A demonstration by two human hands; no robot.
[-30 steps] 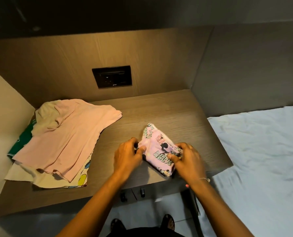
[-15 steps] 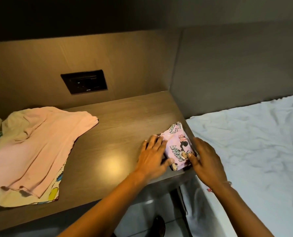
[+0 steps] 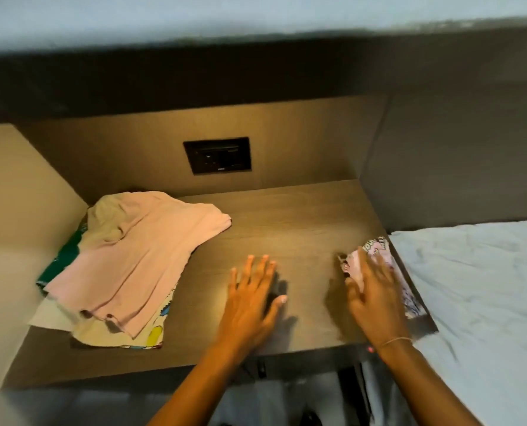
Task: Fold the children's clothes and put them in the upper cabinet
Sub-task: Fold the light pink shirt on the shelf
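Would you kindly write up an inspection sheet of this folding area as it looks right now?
Surface: wooden shelf, bare in the middle.
Job's things: folded pink printed garment at the shelf's right edge; unfolded pile at left, pink shirt on top, green garment and cartoon-print garment beneath.
Clutter: nothing seen.
Grippers: left hand open, fingers spread over the bare shelf; right hand lies on the printed garment, blurred.
Cables: nothing seen.
Surroundings: black socket panel on the back wall; bed with white sheet at right.
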